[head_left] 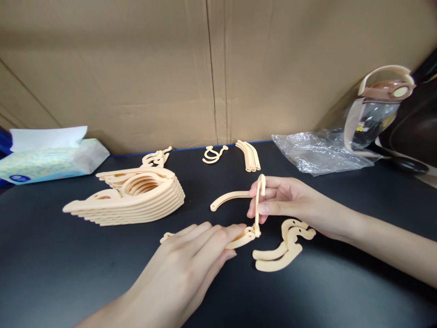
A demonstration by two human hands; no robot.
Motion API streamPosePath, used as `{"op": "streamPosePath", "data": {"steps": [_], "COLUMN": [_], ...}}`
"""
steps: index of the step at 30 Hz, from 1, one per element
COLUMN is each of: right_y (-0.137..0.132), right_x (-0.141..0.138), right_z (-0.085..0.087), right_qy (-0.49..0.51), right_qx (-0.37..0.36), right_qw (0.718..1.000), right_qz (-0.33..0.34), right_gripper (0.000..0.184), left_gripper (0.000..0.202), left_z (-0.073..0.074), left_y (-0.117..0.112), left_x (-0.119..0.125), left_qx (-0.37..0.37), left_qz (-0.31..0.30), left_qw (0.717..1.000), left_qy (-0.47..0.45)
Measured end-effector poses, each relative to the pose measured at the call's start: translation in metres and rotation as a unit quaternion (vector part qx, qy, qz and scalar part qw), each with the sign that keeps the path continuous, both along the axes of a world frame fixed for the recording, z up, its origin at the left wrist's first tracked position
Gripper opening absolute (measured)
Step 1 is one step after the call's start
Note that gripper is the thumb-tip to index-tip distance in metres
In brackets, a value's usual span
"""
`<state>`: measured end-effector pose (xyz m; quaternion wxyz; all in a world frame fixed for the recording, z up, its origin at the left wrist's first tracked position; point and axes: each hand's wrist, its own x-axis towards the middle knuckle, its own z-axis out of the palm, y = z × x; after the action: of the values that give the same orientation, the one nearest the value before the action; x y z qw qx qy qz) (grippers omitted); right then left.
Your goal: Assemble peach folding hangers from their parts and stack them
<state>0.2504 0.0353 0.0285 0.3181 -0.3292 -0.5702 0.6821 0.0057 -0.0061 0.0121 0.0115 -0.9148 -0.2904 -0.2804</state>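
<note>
My left hand is closed over a cream plastic hanger arm, hiding most of it. Between thumb and fingers, my right hand pinches a cream hanger hook, held upright with its curl on top. The hook's lower end meets the end of the hanger arm; whether they are joined I cannot tell. Behind my right fingertips lies a curved strip, partly covered. Below my right wrist, loose wavy hanger arms overlap on the table.
On the left stands a stack of folded hangers. Farther back are loose hooks, another hook and several curved strips. A tissue pack, clear plastic bag and water bottle line the black table's back.
</note>
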Motion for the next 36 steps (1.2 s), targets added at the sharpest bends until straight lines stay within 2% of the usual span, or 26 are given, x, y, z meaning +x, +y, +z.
{"op": "streamPosePath", "data": {"steps": [7,14,25,33,36], "right_y": [0.000,-0.003,-0.002,-0.002,-0.004], "right_x": [0.000,-0.004,-0.003,-0.006,-0.010], "right_z": [0.000,0.004,0.002,0.000,0.001], "right_qy": [0.000,-0.028,-0.071,-0.080,-0.085], "right_qx": [-0.014,-0.041,-0.026,-0.035,-0.031], "right_qw": [1.000,0.998,0.995,0.994,0.995], "right_qz": [-0.001,-0.034,-0.066,-0.059,-0.052], "right_gripper": [0.017,0.022,0.023,0.024,0.028], "left_gripper": [0.022,0.023,0.029,0.030,0.031], "left_z": [-0.002,0.001,-0.005,-0.004,-0.006], "left_y": [0.000,-0.002,-0.001,-0.001,-0.002], "left_x": [0.001,0.000,0.000,0.000,0.003], "left_qx": [0.013,-0.009,-0.056,-0.044,-0.009], "left_qz": [0.000,0.003,-0.026,-0.022,-0.033], "left_qw": [1.000,1.000,0.998,0.999,0.999], "left_qy": [0.005,0.006,-0.001,0.005,-0.010]}}
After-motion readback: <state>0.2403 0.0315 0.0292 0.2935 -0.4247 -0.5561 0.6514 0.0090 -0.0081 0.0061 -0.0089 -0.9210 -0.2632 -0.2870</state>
